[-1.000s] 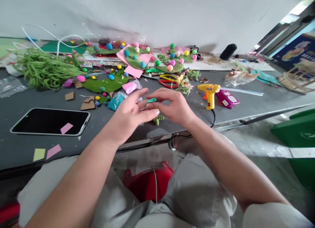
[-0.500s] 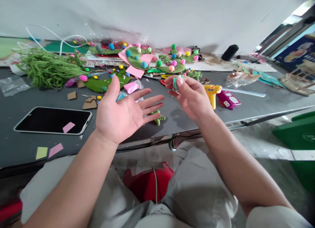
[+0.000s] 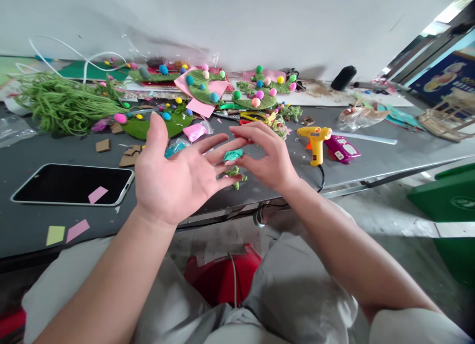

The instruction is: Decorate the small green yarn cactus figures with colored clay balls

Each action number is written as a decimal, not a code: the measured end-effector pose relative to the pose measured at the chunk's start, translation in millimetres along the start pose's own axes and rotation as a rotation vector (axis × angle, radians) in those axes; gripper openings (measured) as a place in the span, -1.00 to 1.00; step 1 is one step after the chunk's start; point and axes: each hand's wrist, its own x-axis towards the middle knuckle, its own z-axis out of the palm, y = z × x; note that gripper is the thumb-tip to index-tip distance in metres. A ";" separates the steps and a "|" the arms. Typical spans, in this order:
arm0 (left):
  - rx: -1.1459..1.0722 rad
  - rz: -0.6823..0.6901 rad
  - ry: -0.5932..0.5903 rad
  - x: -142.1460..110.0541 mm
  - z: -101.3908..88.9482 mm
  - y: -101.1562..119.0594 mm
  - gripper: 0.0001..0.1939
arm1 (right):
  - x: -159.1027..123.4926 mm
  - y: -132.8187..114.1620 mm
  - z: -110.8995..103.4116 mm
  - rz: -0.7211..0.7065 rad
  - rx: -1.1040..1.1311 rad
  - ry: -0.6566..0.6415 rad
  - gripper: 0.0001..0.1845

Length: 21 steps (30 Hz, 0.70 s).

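Observation:
A small teal lump of soft clay [image 3: 233, 155] rests against the fingers of my left hand [image 3: 178, 178], which is turned palm up with its fingers spread. The thumb and fingers of my right hand [image 3: 269, 161] close around the lump from the right side. Just beyond my left fingertips, on the grey table, lies a little green yarn-wrapped piece [image 3: 236, 177], partly hidden by the fingers. Behind my left hand sit a pink clay packet [image 3: 195, 131] and a teal packet [image 3: 175, 149], the latter mostly covered by the hand.
To the right stands a yellow glue gun [image 3: 315, 142] beside a purple packet [image 3: 342, 149]. A phone [image 3: 74, 184] lies at left, with green yarn [image 3: 67, 104] behind it. Green leaf shapes with coloured balls [image 3: 204, 86] line the back. Red-yellow pliers [image 3: 254, 118] lie mid-table.
My right hand lifted the teal clay away to the right, then brought it back onto my left fingers. My left hand opened from a partly curled pose to a spread palm.

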 end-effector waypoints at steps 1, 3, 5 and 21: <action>-0.001 -0.006 -0.011 -0.4 0.1 0.4 -0.22 | 0.0 0.4 0.6 -0.023 -0.030 0.010 -0.63; -0.009 -0.010 -0.029 -1.1 0.6 2.1 -0.23 | 0.5 1.1 0.7 -0.028 -0.043 0.028 -0.64; -0.005 0.008 -0.017 -1.4 1.2 4.1 -0.26 | 1.3 2.2 -0.9 0.003 0.001 0.027 -0.56; 0.700 0.177 0.251 2.3 -8.3 -20.8 -0.72 | -6.6 -2.3 -11.1 -0.018 -0.007 -0.155 -0.39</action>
